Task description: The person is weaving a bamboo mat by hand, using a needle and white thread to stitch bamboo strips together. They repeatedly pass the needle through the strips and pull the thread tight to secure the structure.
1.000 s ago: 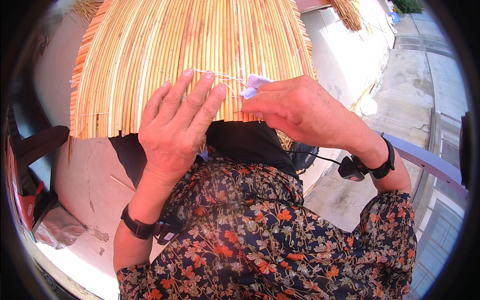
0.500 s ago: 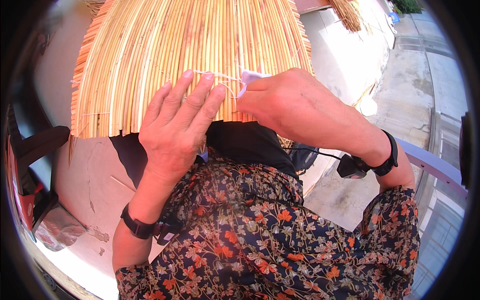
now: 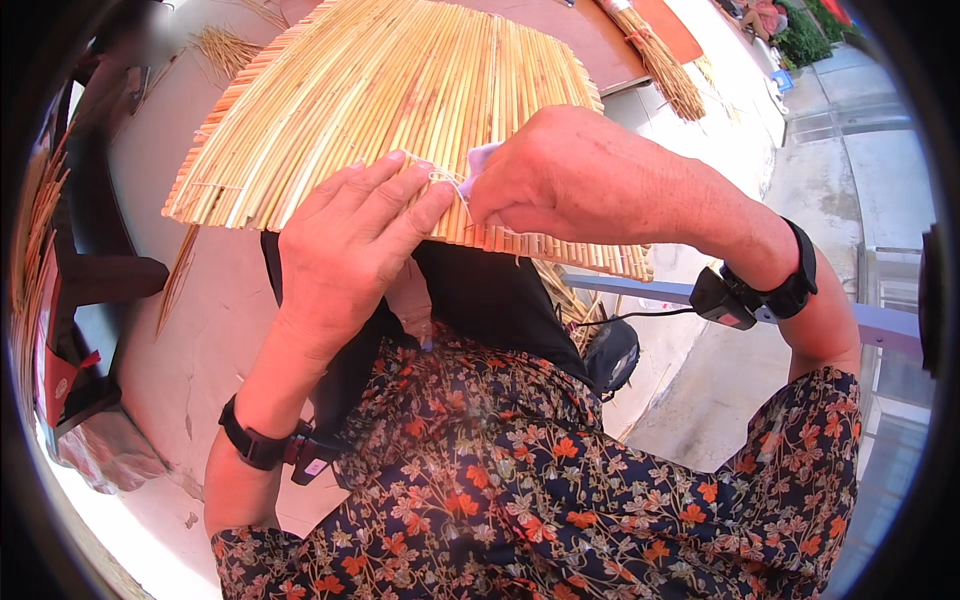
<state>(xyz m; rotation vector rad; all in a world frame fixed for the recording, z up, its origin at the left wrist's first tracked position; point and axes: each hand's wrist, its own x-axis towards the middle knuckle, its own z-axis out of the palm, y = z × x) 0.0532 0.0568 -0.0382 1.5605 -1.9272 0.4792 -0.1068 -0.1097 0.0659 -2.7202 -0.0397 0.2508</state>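
Observation:
A mat of straight yellow reed stalks (image 3: pixel 380 90) spreads out in front of me, its near edge over my dark-clad lap. My left hand (image 3: pixel 345 255) lies on the near part of the mat with its fingers stretched out, pressing on the stalks. White string (image 3: pixel 448 178) loops over the reeds beside those fingertips and runs to my right hand (image 3: pixel 570 185). That hand is closed in a pinch just right of the left one. A piece of pale purple cloth (image 3: pixel 482 158) shows at its fingers; how it is held is hidden.
A tied bundle of thin stalks (image 3: pixel 660 65) lies at the far right, with loose stalks (image 3: pixel 225 50) at the far left. Dark wooden furniture (image 3: pixel 100 280) stands on my left. A pale purple bar (image 3: pixel 890 332) crosses on the right, near a black bag-like object (image 3: pixel 612 352).
The view has shifted, so more floor shows beyond the mat, whose near right edge now slants lower. My right hand has turned and drawn closer to my left.

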